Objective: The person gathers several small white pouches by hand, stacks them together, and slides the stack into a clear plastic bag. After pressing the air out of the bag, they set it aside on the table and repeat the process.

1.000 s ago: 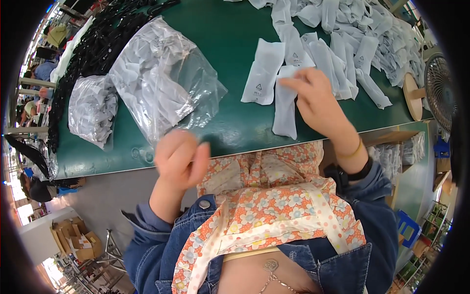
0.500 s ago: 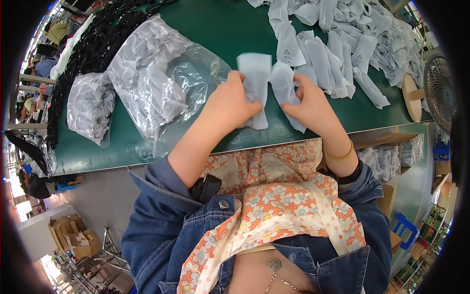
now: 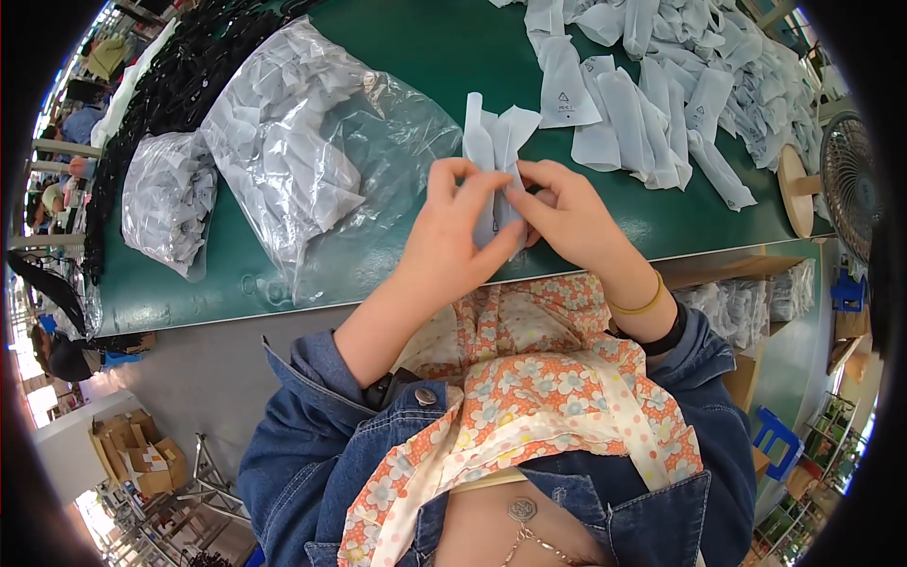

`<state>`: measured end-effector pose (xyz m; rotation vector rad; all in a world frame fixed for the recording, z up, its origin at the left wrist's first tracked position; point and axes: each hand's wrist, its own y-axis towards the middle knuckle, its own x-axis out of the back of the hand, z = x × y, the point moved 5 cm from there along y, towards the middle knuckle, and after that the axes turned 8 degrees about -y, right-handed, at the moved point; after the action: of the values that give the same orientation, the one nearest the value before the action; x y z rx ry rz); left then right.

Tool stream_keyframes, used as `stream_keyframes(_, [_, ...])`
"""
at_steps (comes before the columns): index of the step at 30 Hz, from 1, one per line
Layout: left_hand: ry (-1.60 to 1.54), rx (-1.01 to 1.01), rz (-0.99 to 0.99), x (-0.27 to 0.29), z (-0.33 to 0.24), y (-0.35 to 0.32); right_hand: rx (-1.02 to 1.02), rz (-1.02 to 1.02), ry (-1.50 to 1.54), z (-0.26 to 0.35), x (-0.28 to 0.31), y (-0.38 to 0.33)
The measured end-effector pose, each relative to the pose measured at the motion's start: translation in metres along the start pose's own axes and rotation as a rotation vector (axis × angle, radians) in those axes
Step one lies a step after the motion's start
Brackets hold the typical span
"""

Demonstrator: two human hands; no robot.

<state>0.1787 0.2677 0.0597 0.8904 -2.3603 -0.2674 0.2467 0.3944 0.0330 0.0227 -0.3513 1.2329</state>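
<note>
Two frosted white plastic sleeves stand pressed together over the green table, their upper ends fanned apart. My left hand [image 3: 455,222] is closed on the left sleeve [image 3: 478,142], thumb low and fingers across its middle. My right hand [image 3: 572,213] pinches the right sleeve [image 3: 513,132], its fingertips meeting those of the left hand. The sleeves' lower parts are partly hidden by my fingers. Just beyond my right hand lies a printed frosted sleeve [image 3: 567,90], and several more sleeves [image 3: 631,128] overlap in a row to its right.
A large clear bag [image 3: 283,142] filled with frosted pieces lies left of my hands, with a smaller filled bag [image 3: 170,198] farther left. Black items [image 3: 194,80] heap at the far left. A sleeve pile [image 3: 756,104] and a fan [image 3: 850,180] stand at the right.
My right hand has moved left, bringing its sleeve against the one in my left hand. The two sleeves, separate before, now overlap between my fingers.
</note>
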Motion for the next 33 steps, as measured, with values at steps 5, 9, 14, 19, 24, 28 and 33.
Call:
stream_keyframes(5, [0.23,-0.128,0.04,-0.007,-0.004,-0.003,-0.025,0.132,-0.008,0.005,0.026,0.009])
stream_keyframes(9, [0.271,-0.138,0.039,-0.01,-0.006,0.0,0.608,-0.647,-0.996,0.044,0.065,0.036])
stream_keyframes(14, [0.268,-0.119,0.013,-0.009,-0.005,-0.002,0.333,-0.408,-1.261,0.032,0.037,0.035])
stream_keyframes(19, [0.265,-0.108,0.012,-0.009,-0.006,-0.004,0.264,-0.395,-1.066,0.019,0.029,-0.008])
stream_keyframes(24, [0.289,-0.117,0.036,-0.011,-0.009,0.0,0.106,-0.412,-0.692,0.004,0.047,-0.002])
stream_keyframes(28, [0.337,-0.12,0.085,-0.016,-0.016,0.004,0.059,-0.384,-0.592,0.001,0.041,0.019])
stream_keyframes(33, [0.333,-0.11,0.136,-0.019,-0.016,0.003,-0.075,-0.175,-0.548,0.003,0.044,0.029])
